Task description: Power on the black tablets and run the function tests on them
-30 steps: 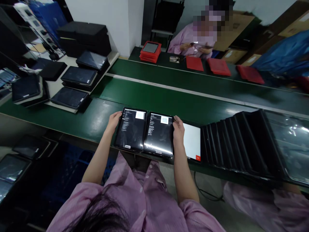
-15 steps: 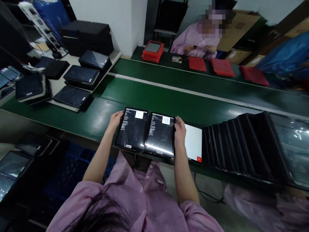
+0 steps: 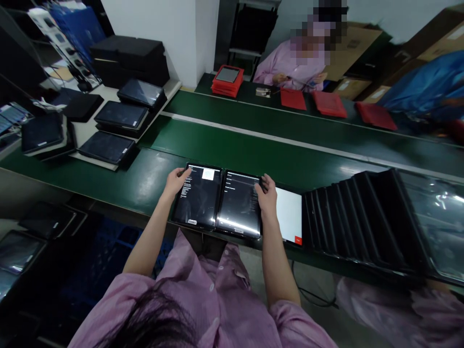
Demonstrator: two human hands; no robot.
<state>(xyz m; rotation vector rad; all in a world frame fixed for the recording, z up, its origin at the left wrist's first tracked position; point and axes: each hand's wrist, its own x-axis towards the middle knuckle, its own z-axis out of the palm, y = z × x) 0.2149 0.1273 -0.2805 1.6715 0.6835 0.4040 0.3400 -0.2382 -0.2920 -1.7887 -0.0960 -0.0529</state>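
Observation:
Two tablets lie side by side on the near edge of the green bench. The left tablet (image 3: 199,205) shows lines of white text and a white code square; the right tablet (image 3: 237,208) shows fewer text lines and no square. My left hand (image 3: 176,181) is at the left tablet's upper left corner, thumb stretched over its screen, fingers apart from the thumb at the edge. At the right tablet's upper right edge, my right hand (image 3: 267,195) has its thumb over the screen and its fingers spread. Just right of it lies a tablet with a white screen (image 3: 289,215) and a red corner.
A leaning row of dark tablets (image 3: 355,217) fills the bench to the right. Stacked tablets (image 3: 121,114) stand at the left. Red sleeves (image 3: 329,104) lie along the far side, where a person in pink (image 3: 295,58) sits. Another person's blue sleeve (image 3: 424,82) shows at right.
Both thumbs have moved from the tablets' outer edges onto the screens. The right tablet's code square has vanished and its text has changed. The tablets have stayed in place.

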